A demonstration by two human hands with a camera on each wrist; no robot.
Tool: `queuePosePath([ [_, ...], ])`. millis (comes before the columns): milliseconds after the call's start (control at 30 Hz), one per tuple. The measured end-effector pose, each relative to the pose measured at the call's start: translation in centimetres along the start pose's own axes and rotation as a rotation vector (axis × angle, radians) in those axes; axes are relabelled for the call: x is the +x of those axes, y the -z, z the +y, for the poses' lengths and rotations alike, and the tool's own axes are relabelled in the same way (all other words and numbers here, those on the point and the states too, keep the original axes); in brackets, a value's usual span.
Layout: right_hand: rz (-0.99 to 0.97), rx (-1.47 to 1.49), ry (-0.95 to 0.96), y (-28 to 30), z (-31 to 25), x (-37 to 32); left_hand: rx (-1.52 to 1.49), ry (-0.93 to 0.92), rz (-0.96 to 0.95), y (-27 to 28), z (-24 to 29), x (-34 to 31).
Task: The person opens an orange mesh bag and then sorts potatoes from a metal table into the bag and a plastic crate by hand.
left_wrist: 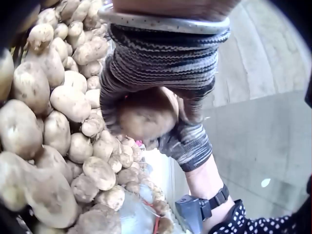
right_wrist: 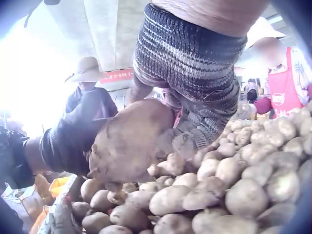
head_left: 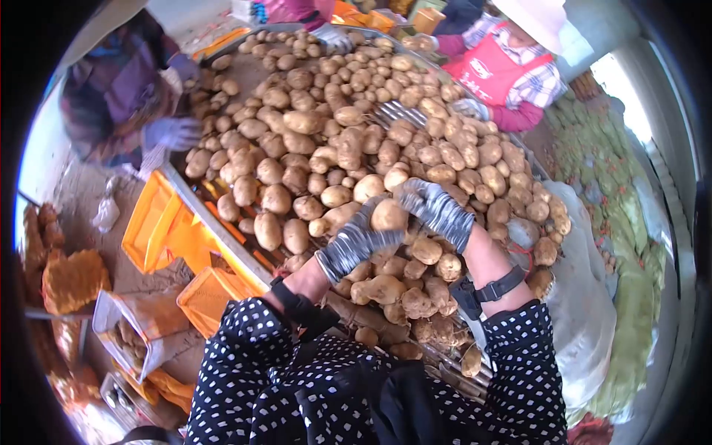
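I have both hands on one potato [head_left: 389, 215], held just above the near end of the pile [head_left: 334, 141]. On the head view the left hand [head_left: 356, 241] comes in from the lower left, its gloved fingers curled under and round the potato. The right hand [head_left: 437, 211] arches in from the right, fingers bent over the far side. Neither hand is the nearer: both touch the potato, and it sits squarely between them, with the wrists spread apart below.

The right wrist view gives the shape best. There the potato is longer than it is wide. Its long axis runs slantwise from the left hand's grip at one end up to the right fingers at the other, so the hands seem to hold it end to end rather than across the waist. The head view shows it almost round, so I read that axis as likely, not certain. The left wrist view shows the potato tucked into the left palm, with the right glove against it from beneath.

Under the hands lie more potatoes, touching one another, heaped on a long table [head_left: 196, 209] that runs away up the frame. Orange crates [head_left: 159, 226] stand just beside its left rim, a white sack [head_left: 586, 297] sits at the right, and a worker in a pink apron [head_left: 497, 70] stands at the far end.
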State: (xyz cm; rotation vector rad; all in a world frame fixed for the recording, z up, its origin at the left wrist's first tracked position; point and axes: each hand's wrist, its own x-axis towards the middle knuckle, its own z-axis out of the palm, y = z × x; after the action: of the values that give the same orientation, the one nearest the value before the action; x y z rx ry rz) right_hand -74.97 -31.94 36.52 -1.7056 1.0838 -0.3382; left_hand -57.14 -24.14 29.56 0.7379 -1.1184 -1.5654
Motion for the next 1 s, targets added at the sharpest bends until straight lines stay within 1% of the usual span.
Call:
queuePosePath([
  [33, 0.019, 0.425, 0.29, -1.1, 1.2, 0.3, -0.455, 0.158, 0.027, 0.8, -0.1, -0.3],
  [67, -0.121, 0.519, 0.254, 0.3, 1.3, -0.3, -0.796, 0.369, 0.013, 2.6, -0.9, -1.1],
  [100, 0.077, 0.442, -0.062, 0.7, 0.7, -0.9, -0.959, 0.355, 0.026, 3.2, 0.3, -2.2],
  [133, 0.245, 0.309, 0.034, 0.1, 0.6, -0.9, -1.119, 0.335, 0.036, 3.8, 1.5, -3.4],
  [167, 0.359, -0.281, 0.021, 0.8, 1.2, -1.8, -1.255, 0.354, -0.006, 5.1, 1.5, -4.4],
  [200, 0.444, -0.648, -0.17, 0.5, 0.5, -3.3, -1.224, 0.277, -0.002, 6.2, 1.3, -5.1],
  [233, 0.438, -0.922, -0.161, 0.7, 2.1, -4.6, -1.264, 0.255, 0.01, 7.0, 1.6, -5.7],
  [267, 0.408, -1.024, -0.235, 0.6, 4.6, -5.8, -1.308, 0.238, 0.024, 7.7, 1.7, -6.3],
  [300, 0.365, -1.114, -0.346, 0.4, 7.1, -7.0, -1.33, 0.17, -0.053, 8.4, 1.8, -6.8],
  [333, 0.315, -1.14, -0.394, -0.8, 7.8, -8.6, -1.302, 0.142, 0.062, 8.6, 2.7, -7.7],
  [367, 0.387, -1.066, -0.304, -1.6, 9.7, -9.6, -1.29, 0.107, 0.147, 9.1, 2.8, -8.1],
  [400, 0.46, -0.947, -0.273, -2.1, 11.2, -9.9, -1.278, 0.069, 0.229, 9.5, 2.9, -8.3],
  [433, 0.47, -0.937, -0.266, -2.2, 11.6, -9.8, -1.308, 0.051, 0.327, 9.1, 4.3, -8.9],
  [467, 0.483, -0.925, -0.265, -2.3, 12.0, -9.9, -1.387, 0.076, 0.271, 9.8, 4.5, -9.7],
  [533, 0.492, -0.931, -0.249, -2.4, 12.0, -9.8, -1.325, 0.046, 0.114, 10.8, 4.3, -11.1],
  [567, 0.495, -0.937, -0.233, -2.5, 12.0, -9.3, -1.36, 0.093, 0.177, 11.4, 4.3, -11.7],
  [600, 0.526, -0.826, -0.235, -2.7, 12.2, -9.1, -1.34, 0.09, 0.348, 10.8, 5.9, -12.3],
  [633, 0.546, -0.71, -0.229, -2.8, 12.8, -9.1, -1.338, 0.074, 0.273, 12.2, 4.5, -13.3],
  [667, 0.524, -0.854, -0.251, -2.1, 14.6, -9.0, -1.332, 0.057, 0.195, 13.7, 3.1, -14.3],
  [700, 0.554, -0.923, -0.156, -2.6, 14.0, -9.1, -1.25, 0.076, 0.364, 13.6, 4.3, -15.1],
  [733, 0.6, -0.8, -0.154, -2.2, 15.5, -8.8, -1.201, -0.006, 0.233, 14.9, 3.5, -16.3],
  [800, 0.573, -0.924, -0.182, -2.6, 14.1, -8.8, -1.032, -0.029, 0.47, 17.2, 2.4, -18.7],
  [833, 0.575, -0.922, -0.183, -2.6, 13.8, -8.7, -0.965, -0.049, 0.459, 18.3, 2.8, -20.0],
  [867, 0.582, -0.923, -0.178, -2.7, 13.4, -8.7, -0.878, -0.042, 0.518, 20.1, 2.6, -21.5],
  [900, 0.588, -0.922, -0.181, -2.9, 13.3, -8.9, -0.864, -0.004, 0.534, 21.5, 3.4, -22.8],
  [933, 0.593, -0.881, -0.193, -3.5, 12.7, -8.5, -0.749, 0.044, 0.697, 23.2, 4.1, -23.6],
  [967, 0.617, -0.84, -0.226, -3.8, 12.1, -8.8, -0.785, -0.006, 0.703, 26.6, 3.8, -24.5],
  [1000, 0.587, -0.886, -0.112, -1.9, 16.8, -9.0, -0.722, -0.112, 0.874, 30.0, 3.4, -24.8],
])
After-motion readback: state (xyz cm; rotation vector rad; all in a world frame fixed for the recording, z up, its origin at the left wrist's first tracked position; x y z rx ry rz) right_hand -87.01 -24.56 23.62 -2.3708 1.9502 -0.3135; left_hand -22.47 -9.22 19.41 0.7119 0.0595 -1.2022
